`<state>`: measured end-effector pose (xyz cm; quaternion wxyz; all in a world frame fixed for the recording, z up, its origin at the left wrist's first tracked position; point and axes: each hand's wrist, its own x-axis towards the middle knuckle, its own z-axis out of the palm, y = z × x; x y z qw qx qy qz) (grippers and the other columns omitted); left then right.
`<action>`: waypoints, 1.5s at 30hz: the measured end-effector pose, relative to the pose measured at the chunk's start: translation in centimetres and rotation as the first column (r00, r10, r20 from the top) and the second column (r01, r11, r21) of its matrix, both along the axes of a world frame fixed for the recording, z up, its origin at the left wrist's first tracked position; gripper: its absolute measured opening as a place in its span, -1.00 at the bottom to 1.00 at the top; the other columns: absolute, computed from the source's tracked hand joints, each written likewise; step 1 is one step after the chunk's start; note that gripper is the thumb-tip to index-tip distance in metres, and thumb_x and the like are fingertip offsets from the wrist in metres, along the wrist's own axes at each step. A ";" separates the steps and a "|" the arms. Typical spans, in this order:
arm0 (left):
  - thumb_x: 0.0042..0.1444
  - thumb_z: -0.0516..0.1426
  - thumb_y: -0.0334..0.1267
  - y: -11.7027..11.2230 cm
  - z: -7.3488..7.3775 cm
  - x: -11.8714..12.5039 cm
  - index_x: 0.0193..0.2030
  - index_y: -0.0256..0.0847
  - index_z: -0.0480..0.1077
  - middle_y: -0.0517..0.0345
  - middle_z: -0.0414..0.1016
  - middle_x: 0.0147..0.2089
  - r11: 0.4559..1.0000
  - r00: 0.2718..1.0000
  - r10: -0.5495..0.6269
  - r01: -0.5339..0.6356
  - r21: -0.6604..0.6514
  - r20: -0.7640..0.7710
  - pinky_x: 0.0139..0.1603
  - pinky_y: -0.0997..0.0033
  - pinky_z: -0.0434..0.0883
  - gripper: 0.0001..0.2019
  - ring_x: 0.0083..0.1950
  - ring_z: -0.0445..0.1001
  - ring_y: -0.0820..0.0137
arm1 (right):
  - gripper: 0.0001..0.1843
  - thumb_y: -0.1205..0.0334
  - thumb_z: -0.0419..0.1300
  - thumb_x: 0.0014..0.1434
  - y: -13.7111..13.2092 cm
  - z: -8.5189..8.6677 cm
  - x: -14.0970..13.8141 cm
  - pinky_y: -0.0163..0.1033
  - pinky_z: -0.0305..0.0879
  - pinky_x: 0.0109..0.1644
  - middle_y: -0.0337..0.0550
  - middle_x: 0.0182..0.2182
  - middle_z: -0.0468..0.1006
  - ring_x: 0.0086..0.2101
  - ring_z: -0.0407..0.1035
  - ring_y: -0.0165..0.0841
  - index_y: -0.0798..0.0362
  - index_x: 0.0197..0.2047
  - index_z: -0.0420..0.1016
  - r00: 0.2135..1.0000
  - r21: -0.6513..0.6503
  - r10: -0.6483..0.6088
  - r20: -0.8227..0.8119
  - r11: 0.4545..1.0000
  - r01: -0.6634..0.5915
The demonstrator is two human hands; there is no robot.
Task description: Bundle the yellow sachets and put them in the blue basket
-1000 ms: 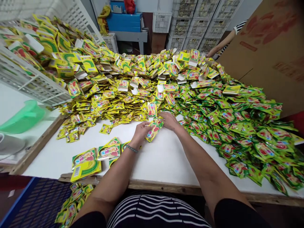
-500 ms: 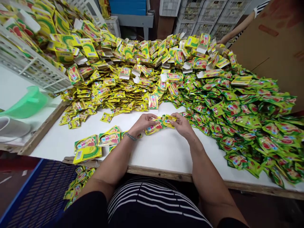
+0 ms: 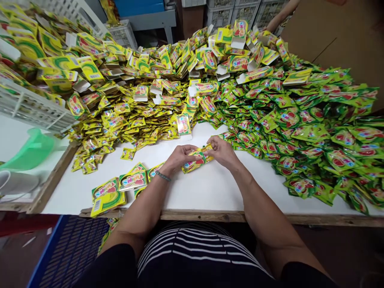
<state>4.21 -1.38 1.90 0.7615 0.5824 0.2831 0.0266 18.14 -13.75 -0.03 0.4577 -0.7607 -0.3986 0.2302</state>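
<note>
Between my two hands, just above the white tabletop [image 3: 207,192], is a yellow-and-green printed pack [image 3: 196,159] with red fruit pictures. My left hand [image 3: 179,159] is closed on its left part, thumb across the front. At the upper right end, the fingers of my right hand [image 3: 222,151] pinch a yellow piece; I cannot tell if this is a separate sachet or part of the pack. Several flat printed boxes [image 3: 132,181] lie left of my left forearm. A small upright box [image 3: 183,125] stands beyond my hands.
Yellow sachets [image 3: 129,130] and open boxes [image 3: 210,60] are heaped at the back, green sachets [image 3: 300,140] at the right. A white crate [image 3: 33,106], green scoop [image 3: 33,150] and white cup [image 3: 18,182] are at left. Below is a blue basket [image 3: 72,240]; a co-worker's arm [image 3: 280,18] reaches in behind.
My right hand has brought the yellow piece in against the pack, where a gap partly showed before. The view has tilted down and shifted right.
</note>
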 end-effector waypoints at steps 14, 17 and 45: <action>-0.46 0.46 -0.26 -0.2 0.1 0.1 -0.23 -0.32 0.46 0.17 0.57 -0.43 0.962 0.963 0.253 -0.241 -0.132 0.087 -0.35 0.45 0.41 -0.45 -0.46 0.50 0.44 | -0.62 0.04 0.21 0.06 0.4 1.5 -1.8 -0.18 0.34 -0.25 -0.13 -0.33 0.63 -0.35 0.47 -0.28 -0.01 -0.07 0.36 0.993 0.181 -0.093 -0.070 0.978 0.104; -0.43 0.46 -0.25 -0.5 0.1 0.2 -0.21 -0.32 0.46 0.15 0.58 -0.39 0.961 0.959 0.256 -0.240 -0.135 0.121 -0.29 0.43 0.42 -0.45 -0.41 0.52 0.42 | -0.58 0.03 0.19 0.09 0.4 1.7 -2.1 -0.16 0.33 -0.21 -0.12 -0.30 0.64 -0.30 0.47 -0.26 -0.01 0.00 0.33 0.991 0.156 -0.134 -0.024 0.978 0.136; -0.13 0.34 -0.08 -1.0 -0.5 0.0 -0.01 -0.15 0.18 0.38 0.37 -0.50 0.971 0.934 0.227 -0.239 0.012 0.277 -0.53 0.59 0.18 -0.41 -0.58 0.30 0.58 | -0.60 -0.04 0.24 0.09 0.5 0.2 -2.2 -0.13 0.37 -0.12 -0.18 -0.31 0.60 -0.29 0.44 -0.28 -0.02 -0.06 0.53 0.966 0.282 0.038 -0.255 0.959 0.037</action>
